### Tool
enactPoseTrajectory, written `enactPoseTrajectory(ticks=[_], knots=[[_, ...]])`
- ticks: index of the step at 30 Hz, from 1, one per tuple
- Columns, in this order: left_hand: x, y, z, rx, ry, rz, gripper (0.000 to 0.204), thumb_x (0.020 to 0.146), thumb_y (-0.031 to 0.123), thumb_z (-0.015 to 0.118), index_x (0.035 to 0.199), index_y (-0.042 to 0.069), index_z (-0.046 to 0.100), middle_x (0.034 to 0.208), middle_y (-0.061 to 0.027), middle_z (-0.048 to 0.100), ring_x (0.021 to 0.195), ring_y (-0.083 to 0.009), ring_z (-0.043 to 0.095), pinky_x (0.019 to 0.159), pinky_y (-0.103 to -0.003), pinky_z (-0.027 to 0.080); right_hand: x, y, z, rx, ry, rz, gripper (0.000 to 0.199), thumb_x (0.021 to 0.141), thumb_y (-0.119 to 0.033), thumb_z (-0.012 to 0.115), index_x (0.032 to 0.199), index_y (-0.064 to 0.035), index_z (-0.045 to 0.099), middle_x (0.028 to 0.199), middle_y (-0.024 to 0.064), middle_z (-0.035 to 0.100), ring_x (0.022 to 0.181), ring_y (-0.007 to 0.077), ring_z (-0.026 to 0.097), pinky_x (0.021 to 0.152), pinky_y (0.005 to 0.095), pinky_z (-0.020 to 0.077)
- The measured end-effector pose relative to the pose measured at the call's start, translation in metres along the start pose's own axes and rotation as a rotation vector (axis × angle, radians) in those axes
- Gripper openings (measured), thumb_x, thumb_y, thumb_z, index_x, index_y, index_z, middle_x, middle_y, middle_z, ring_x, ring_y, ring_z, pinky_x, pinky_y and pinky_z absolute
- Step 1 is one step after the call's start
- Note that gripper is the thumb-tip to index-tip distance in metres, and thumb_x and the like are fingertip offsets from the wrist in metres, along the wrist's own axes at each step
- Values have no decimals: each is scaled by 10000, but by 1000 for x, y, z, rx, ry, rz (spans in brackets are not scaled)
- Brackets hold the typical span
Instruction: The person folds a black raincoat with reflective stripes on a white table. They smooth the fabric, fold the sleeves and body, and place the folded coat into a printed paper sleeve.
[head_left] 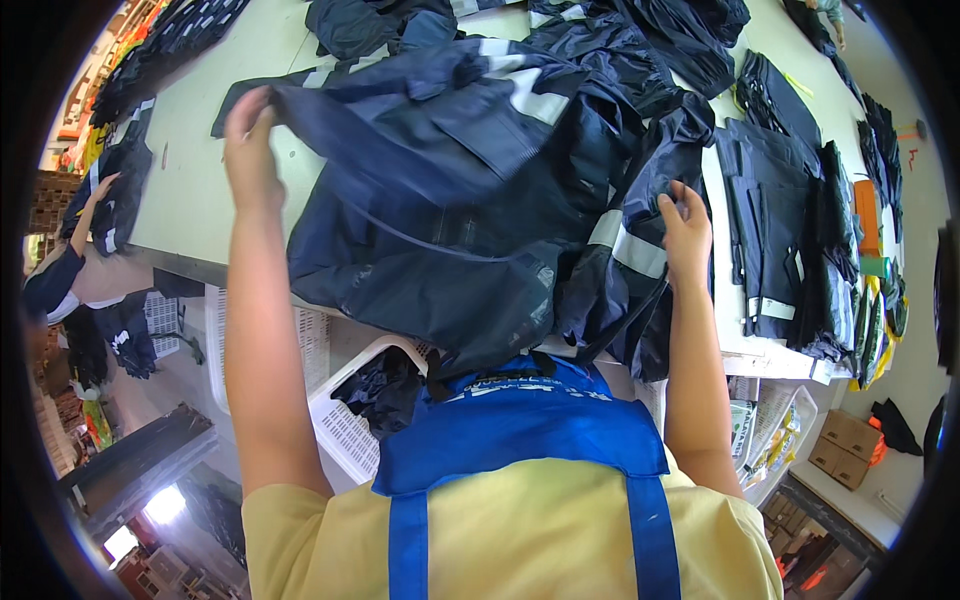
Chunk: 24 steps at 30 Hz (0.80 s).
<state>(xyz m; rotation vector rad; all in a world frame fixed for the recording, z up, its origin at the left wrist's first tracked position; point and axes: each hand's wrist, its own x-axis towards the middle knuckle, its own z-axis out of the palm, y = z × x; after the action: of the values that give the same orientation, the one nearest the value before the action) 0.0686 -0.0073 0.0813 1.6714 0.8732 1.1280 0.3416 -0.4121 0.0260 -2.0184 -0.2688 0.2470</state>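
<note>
A dark navy jacket with pale reflective strips lies spread over the table in front of me, its lower edge hanging over the near side. My left hand is closed on a raised flap of it at the far left; hand and cloth are slightly blurred. At the jacket's right, my right hand rests against a sleeve with a reflective band. Its thumb and fingers are a little apart, and no cloth shows pinched between them.
More dark garments lie heaped at the back of the white table. Folded dark clothes are stacked to the right. Under the table edge stands a white plastic basket with dark cloth inside. A co-worker's arm reaches in at the far left.
</note>
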Motion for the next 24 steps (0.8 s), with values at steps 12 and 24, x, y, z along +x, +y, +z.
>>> enactPoseTrajectory(ticks=[12,24], knots=[[-123,-20,119,-96,-445,-318,782,840,218,680,1468,112,228,1467,-149,278,1251,-270,417,1005,-362,389,3,-13,13,55,-195,-294,377,807,-18,583,1173,-85,641,945,39,668,725,122,584,671,254,486],[-114,-42,6,787,-743,-675,202,825,186,571,731,18,632,657,-76,594,684,-177,612,578,-284,487,41,24,-15,-276,-113,-108,261,802,-66,597,1051,-38,669,1021,152,644,840,237,640,751,336,502]])
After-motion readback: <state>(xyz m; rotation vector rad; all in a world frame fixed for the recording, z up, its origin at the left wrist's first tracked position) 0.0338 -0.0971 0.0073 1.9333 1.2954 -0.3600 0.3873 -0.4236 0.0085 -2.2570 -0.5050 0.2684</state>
